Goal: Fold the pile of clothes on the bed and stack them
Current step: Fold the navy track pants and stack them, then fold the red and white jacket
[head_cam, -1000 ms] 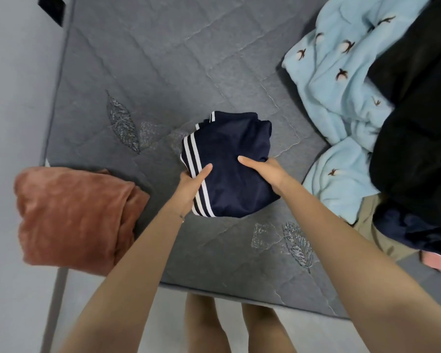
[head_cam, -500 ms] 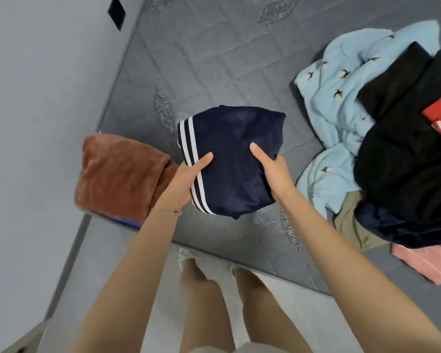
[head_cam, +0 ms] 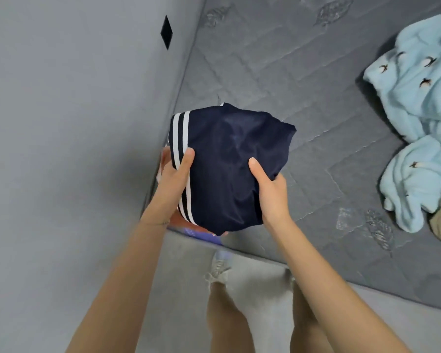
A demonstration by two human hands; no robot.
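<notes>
Now, with the fingers (head_cam: pixel 187 159) of our left hand (head_cam: pixel 173 182) and right hand (head_cam: pixel 271 193) clamped round the folded navy shorts (head_cam: pixel 227 161) above the bed (head_cam: pixel 316 98) corner, we should keep them level and lower them squarely onto the orange fabric (head_cam: pixel 186 224) just below the left fingers, letting go together.

Soft even light, faint shadows, slight motion blur, wide-angle edge distortion

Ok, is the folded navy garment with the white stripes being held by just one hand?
No, the left hand and the right hand each grip a side of the navy garment.
</notes>
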